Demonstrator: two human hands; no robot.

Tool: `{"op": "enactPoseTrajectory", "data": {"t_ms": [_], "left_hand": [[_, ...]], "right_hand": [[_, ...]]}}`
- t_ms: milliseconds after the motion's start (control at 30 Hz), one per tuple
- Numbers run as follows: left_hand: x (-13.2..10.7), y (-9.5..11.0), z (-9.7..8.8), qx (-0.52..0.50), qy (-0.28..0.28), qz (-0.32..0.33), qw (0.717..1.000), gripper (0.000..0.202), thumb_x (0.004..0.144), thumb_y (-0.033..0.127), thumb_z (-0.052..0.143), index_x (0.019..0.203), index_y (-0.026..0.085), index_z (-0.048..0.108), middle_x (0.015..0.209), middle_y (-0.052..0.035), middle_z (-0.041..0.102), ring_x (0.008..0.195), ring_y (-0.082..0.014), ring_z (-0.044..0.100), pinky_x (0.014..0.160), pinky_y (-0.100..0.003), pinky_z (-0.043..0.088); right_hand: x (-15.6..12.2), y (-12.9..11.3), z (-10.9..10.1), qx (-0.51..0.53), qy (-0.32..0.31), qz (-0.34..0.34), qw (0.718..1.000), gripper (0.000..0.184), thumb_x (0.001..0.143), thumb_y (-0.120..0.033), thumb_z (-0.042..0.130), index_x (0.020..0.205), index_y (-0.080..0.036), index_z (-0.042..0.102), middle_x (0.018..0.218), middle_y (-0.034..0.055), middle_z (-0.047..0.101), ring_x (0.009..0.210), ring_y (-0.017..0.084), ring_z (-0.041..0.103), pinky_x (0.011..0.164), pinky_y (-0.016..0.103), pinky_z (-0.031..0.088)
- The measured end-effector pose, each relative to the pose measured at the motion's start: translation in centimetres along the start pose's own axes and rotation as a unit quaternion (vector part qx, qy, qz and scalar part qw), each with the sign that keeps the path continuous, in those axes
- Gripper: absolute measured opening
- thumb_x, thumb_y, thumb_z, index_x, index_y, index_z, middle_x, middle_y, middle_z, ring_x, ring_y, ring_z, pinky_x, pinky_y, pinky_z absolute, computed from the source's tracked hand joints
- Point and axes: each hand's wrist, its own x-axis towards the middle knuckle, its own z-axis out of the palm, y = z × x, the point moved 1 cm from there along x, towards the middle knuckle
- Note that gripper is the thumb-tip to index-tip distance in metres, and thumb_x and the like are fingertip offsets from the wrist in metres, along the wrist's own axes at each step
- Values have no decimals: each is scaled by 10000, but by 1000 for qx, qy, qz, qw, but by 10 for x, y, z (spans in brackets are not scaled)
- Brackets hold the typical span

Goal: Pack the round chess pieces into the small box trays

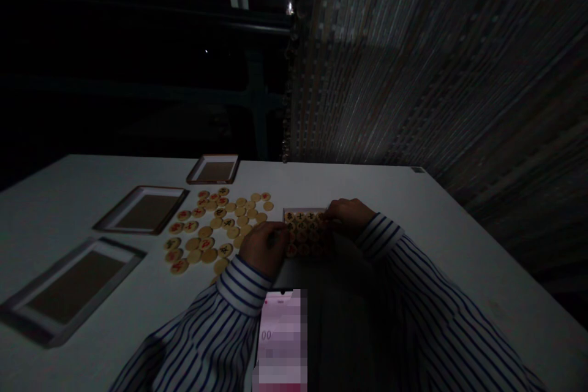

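Note:
A small box (pixel 305 210) packed with rows of round Chinese chess pieces (pixel 302 236) lies on the table in front of me. The pieces carry dark characters in the upper rows and red ones in the lowest row. My left hand (pixel 264 249) is closed at the box's left side, its fingertips by the edge. At the right side, the curled fingers of my right hand (pixel 351 215) reach over the upper right pieces. Whether either hand grips a piece or the box wall is hidden by the fingers and the dim light.
Loose chess pieces (pixel 205 232), some face down, spread left of the box. Three shallow trays or lids, one near (pixel 68 294), one middle (pixel 146 211) and one far (pixel 213 170), stand on the white table (pixel 441 245). A lit phone (pixel 281 340) lies near me. Beaded curtain (pixel 395 73) behind.

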Motion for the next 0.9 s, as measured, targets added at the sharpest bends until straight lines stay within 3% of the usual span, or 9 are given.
{"op": "enactPoseTrajectory", "data": {"t_ms": [900], "left_hand": [[0, -2, 1, -4, 4, 7, 1000, 222, 750, 295, 469, 845, 184, 636, 819, -51, 653, 784, -175, 597, 716, -309, 466]], "right_hand": [[-1, -1, -3, -11, -12, -2, 1000, 247, 794, -329, 447, 947, -257, 628, 960, 70, 619, 900, 217, 550, 690, 314, 376]]}}
